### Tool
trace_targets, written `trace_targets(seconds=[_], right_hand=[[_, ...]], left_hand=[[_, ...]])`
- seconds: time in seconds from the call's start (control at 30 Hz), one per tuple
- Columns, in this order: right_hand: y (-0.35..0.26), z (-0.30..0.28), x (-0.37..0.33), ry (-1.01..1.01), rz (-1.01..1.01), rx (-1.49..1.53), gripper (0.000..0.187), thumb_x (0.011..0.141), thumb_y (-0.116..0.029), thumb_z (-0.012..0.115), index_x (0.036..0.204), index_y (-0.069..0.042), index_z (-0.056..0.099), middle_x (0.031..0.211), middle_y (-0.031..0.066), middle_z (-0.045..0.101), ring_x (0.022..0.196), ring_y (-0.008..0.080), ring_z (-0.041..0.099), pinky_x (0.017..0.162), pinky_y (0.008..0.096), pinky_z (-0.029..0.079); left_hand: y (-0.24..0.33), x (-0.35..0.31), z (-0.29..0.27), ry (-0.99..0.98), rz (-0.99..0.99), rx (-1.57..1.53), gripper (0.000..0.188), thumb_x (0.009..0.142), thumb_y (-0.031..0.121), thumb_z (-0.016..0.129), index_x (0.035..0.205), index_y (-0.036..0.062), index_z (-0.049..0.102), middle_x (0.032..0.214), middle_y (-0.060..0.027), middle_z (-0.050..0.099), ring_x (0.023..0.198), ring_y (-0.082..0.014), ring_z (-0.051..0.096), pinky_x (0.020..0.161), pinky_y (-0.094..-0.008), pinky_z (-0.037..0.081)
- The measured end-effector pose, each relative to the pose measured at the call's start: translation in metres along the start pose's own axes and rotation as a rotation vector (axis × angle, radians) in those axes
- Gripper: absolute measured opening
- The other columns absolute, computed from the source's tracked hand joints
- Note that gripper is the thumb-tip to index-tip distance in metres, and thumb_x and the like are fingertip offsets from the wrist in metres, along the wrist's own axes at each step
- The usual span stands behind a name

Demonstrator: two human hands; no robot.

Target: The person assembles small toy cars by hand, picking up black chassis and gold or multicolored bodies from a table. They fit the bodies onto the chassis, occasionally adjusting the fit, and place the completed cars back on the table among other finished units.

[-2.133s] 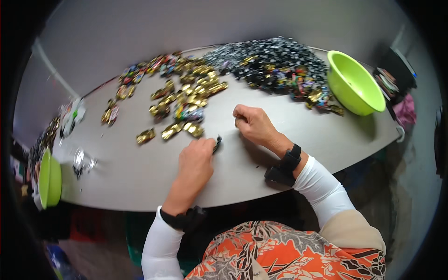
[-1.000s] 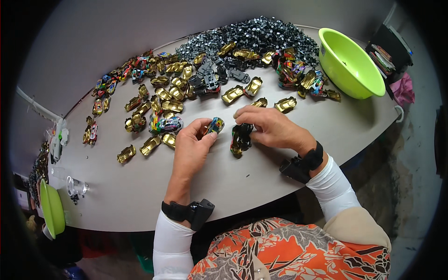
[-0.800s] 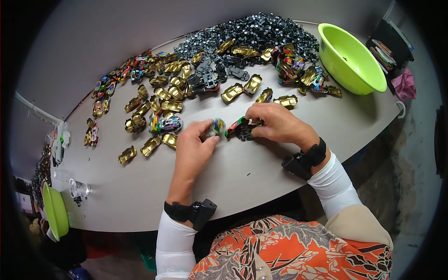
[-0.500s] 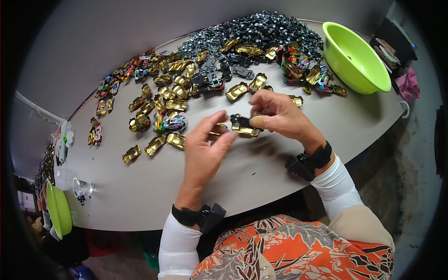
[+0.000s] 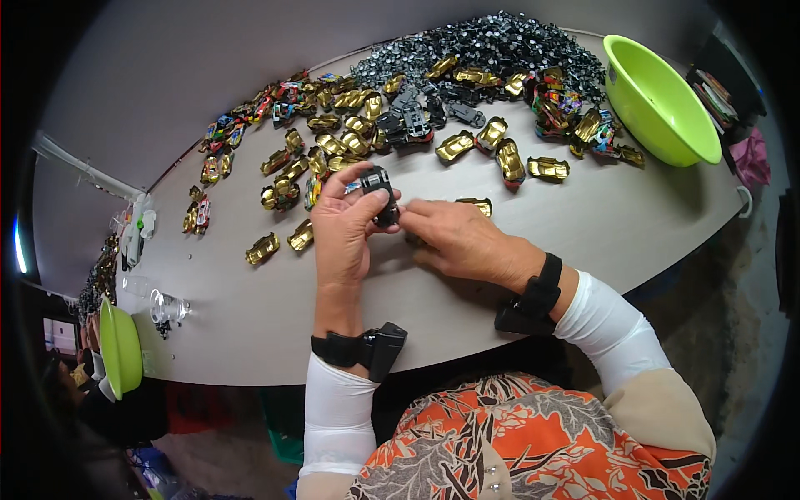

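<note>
My left hand [image 5: 343, 229] is closed around a toy car [image 5: 379, 196] with its black underside facing up, the thumb lying across it. The fingers of my right hand [image 5: 475, 237] are pinched together at the car's lower end; what lies between them is too small or hidden to make out. Just beyond my right hand, a gold toy car [image 5: 475, 205] is partly covered by it. More gold toy cars [image 5: 548, 169] lie farther off, and several grey and black chassis [image 5: 407, 121] are heaped among the cars.
A big pile of small dark and silvery parts [image 5: 500, 50] runs along the back. The green basin [image 5: 708, 150] stands at the back right. Multicoloured toy cars [image 5: 267, 104] are heaped at the back left. A clear cup [image 5: 169, 308] and another green basin [image 5: 121, 350] are at the left.
My left hand has gone from open to gripping the toy car, now underside up. My right hand's fingers have moved to the car's lower end. The whole view has shifted slightly.
</note>
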State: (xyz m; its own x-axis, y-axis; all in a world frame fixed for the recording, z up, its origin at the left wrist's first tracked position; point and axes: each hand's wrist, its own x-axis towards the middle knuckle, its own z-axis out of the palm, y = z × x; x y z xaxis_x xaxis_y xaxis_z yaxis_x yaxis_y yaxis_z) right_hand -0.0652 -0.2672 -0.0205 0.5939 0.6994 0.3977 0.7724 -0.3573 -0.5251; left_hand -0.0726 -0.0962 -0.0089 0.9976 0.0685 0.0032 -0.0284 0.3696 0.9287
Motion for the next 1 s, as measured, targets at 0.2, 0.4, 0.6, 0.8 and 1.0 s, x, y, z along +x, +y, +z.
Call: trace_targets(seconds=[0.2, 0.4, 0.6, 0.8, 1.0], right_hand=[[0.016, -0.023, -0.019, -0.168, -0.065, 0.084, 0.018, 0.067, -0.004, 0.06, 0.084, -0.003, 0.056, 0.085, 0.0098, 0.055, 0.08, 0.0323, 0.056, 0.068, 0.0426, 0.045], [0.01, -0.034, -0.019, 0.172, 0.313, -0.119, 0.021, 0.071, -0.017, 0.066, 0.083, -0.003, 0.059, 0.081, 0.0125, 0.057, 0.073, 0.0314, 0.058, 0.061, 0.0391, 0.047], [-0.007, -0.017, -0.017, -0.042, 0.357, -0.262, 0.026, 0.068, -0.023, 0.068, 0.08, -0.003, 0.056, 0.076, 0.017, 0.057, 0.07, 0.0351, 0.059, 0.062, 0.0442, 0.047], [0.011, -0.036, -0.018, 0.002, 0.489, 0.22, 0.032, 0.067, -0.009, 0.061, 0.098, -0.002, 0.056, 0.076, 0.0155, 0.059, 0.063, 0.0264, 0.058, 0.059, 0.0383, 0.046], [0.01, -0.046, -0.015, 0.015, 0.617, 1.176, 0.027, 0.075, -0.014, 0.066, 0.1, -0.004, 0.059, 0.074, -0.002, 0.058, 0.058, 0.0028, 0.051, 0.044, 0.0183, 0.033]], left_hand=[[-0.004, 0.001, -0.005, -0.026, -0.133, 0.001, 0.042, 0.08, 0.005, 0.057, 0.121, 0.0005, 0.046, 0.091, -0.0192, 0.063, 0.075, -0.0247, 0.066, 0.055, -0.0298, 0.057], [-0.012, 0.002, -0.006, -0.068, -0.167, -0.021, 0.041, 0.081, 0.007, 0.058, 0.12, -0.0006, 0.048, 0.097, -0.0168, 0.062, 0.079, -0.0236, 0.066, 0.06, -0.0325, 0.058], [-0.01, 0.0, 0.001, -0.035, -0.145, 0.07, 0.038, 0.075, 0.001, 0.062, 0.111, -0.0028, 0.053, 0.091, -0.0047, 0.057, 0.071, -0.0128, 0.061, 0.057, -0.0277, 0.057], [-0.008, -0.001, 0.001, -0.061, -0.213, 0.169, 0.038, 0.066, 0.003, 0.072, 0.101, -0.0001, 0.057, 0.09, -0.0075, 0.058, 0.067, -0.0109, 0.058, 0.056, -0.0229, 0.052], [-0.01, -0.006, 0.009, -0.226, -0.199, 0.139, 0.032, 0.068, -0.001, 0.07, 0.09, 0.0048, 0.047, 0.083, -0.0062, 0.061, 0.071, -0.011, 0.058, 0.061, -0.0251, 0.051]])
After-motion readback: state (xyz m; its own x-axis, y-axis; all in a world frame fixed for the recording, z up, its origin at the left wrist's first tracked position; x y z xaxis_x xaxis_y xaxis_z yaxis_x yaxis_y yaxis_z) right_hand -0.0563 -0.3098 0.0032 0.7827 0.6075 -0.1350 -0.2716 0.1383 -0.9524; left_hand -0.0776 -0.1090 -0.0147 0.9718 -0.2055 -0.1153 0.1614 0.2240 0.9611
